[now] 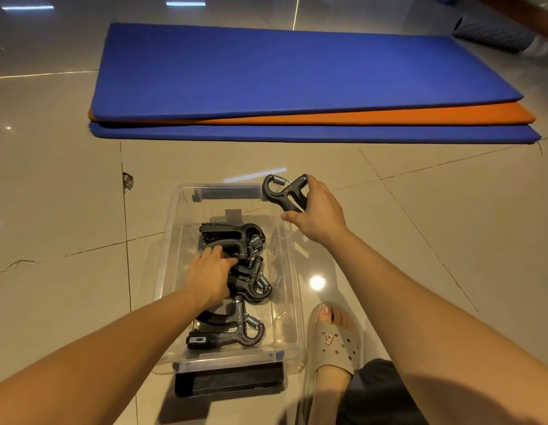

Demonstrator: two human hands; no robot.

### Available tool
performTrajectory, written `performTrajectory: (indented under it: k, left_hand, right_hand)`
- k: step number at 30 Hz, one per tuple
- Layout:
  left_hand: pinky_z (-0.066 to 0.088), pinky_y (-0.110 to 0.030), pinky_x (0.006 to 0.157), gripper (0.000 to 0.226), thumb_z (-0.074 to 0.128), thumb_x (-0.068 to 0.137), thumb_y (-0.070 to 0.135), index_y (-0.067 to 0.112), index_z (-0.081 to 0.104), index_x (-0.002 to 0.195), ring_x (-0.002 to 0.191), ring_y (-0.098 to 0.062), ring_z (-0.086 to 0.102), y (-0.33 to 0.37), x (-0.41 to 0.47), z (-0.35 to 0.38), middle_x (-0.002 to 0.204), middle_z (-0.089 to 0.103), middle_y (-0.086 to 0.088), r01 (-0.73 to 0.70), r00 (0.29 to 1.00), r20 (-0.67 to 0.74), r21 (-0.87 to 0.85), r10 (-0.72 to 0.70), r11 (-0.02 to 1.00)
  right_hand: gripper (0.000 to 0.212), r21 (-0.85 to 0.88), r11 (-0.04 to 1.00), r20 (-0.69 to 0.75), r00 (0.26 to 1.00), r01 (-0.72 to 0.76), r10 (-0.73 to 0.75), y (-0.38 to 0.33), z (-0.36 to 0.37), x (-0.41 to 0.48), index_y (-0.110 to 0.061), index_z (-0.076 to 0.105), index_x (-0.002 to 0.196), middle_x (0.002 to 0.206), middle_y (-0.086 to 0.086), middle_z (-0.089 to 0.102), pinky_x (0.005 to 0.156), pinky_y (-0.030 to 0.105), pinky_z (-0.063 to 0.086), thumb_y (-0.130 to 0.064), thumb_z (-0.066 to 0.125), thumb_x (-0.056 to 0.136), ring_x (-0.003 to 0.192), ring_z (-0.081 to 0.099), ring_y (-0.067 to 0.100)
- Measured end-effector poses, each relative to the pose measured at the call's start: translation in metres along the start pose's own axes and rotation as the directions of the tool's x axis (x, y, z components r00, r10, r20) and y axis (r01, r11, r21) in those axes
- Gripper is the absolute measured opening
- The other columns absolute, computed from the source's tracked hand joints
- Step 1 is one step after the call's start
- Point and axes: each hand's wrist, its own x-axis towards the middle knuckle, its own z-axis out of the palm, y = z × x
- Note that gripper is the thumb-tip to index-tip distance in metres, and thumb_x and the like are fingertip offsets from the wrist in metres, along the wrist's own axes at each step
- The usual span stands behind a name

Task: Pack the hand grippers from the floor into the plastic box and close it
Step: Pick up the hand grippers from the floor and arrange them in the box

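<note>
A clear plastic box [292, 302] stands open on the tiled floor, with dark latches at its far and near ends. Three black hand grippers with metal springs lie inside: one at the far end [232, 236], one in the middle [252, 282], one nearest me [232, 331]. My left hand [209, 277] reaches into the box and closes on the handles of the middle gripper. My right hand [315, 210] holds another black hand gripper [283, 191] by its handles, just above the box's far right corner.
Stacked blue and orange exercise mats [297, 87] lie on the floor beyond the box. A foot in a beige slipper [334, 342] rests right of the box. A rolled grey mat [493, 32] lies at the far right. A small dark scrap [128, 180] sits left.
</note>
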Motion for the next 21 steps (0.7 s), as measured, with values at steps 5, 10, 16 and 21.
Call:
performTrajectory:
  k: [5, 10, 16, 21]
  left_hand:
    - [0.035, -0.037, 0.107, 0.074, 0.073, 0.081, 0.033, 0.035, 0.043, 0.149, 0.124, -0.024, 0.045, -0.002, 0.003, -0.002, 0.13, 0.048, -0.003, -0.002, 1.0, 0.01, 0.022, 0.002, 1.0]
    - [0.038, -0.038, 0.103, 0.068, 0.075, 0.075, 0.043, 0.033, 0.049, 0.137, 0.121, -0.025, 0.043, -0.005, 0.003, -0.006, 0.129, 0.047, -0.001, -0.051, 0.999, -0.002, 0.11, 0.052, 0.993]
    - [0.037, -0.037, 0.102, 0.059, 0.074, 0.073, 0.044, 0.034, 0.056, 0.128, 0.121, -0.022, 0.044, -0.01, -0.001, -0.009, 0.124, 0.055, 0.007, -0.05, 0.999, 0.013, 0.102, 0.049, 0.993]
    - [0.034, -0.035, 0.102, 0.058, 0.075, 0.073, 0.041, 0.036, 0.061, 0.129, 0.118, -0.022, 0.041, -0.01, -0.002, -0.012, 0.126, 0.05, 0.006, -0.01, 0.999, 0.052, 0.019, 0.009, 1.0]
  right_hand:
    - [0.075, 0.004, 1.0, 0.018, 1.0, -0.004, 0.004, -0.001, 0.0, 0.0, -0.016, 0.047, 0.132, 0.124, 0.003, 0.058, 0.087, 0.037, 0.048, -0.041, 0.087, 0.074, 0.108, 0.059, 0.026]
    - [0.072, 0.0, 1.0, 0.033, 0.999, -0.01, 0.01, -0.003, -0.001, -0.001, -0.016, 0.048, 0.13, 0.123, 0.003, 0.058, 0.089, 0.04, 0.05, -0.042, 0.086, 0.075, 0.108, 0.06, 0.026]
    - [0.069, 0.001, 1.0, 0.04, 0.999, -0.005, 0.005, -0.004, 0.001, 0.0, -0.016, 0.048, 0.127, 0.122, 0.003, 0.057, 0.085, 0.037, 0.049, -0.042, 0.086, 0.075, 0.107, 0.059, 0.027]
    - [0.071, -0.007, 1.0, 0.042, 0.999, 0.001, -0.001, -0.005, 0.002, 0.0, -0.016, 0.048, 0.128, 0.123, 0.003, 0.057, 0.089, 0.039, 0.05, -0.042, 0.086, 0.075, 0.108, 0.059, 0.027]
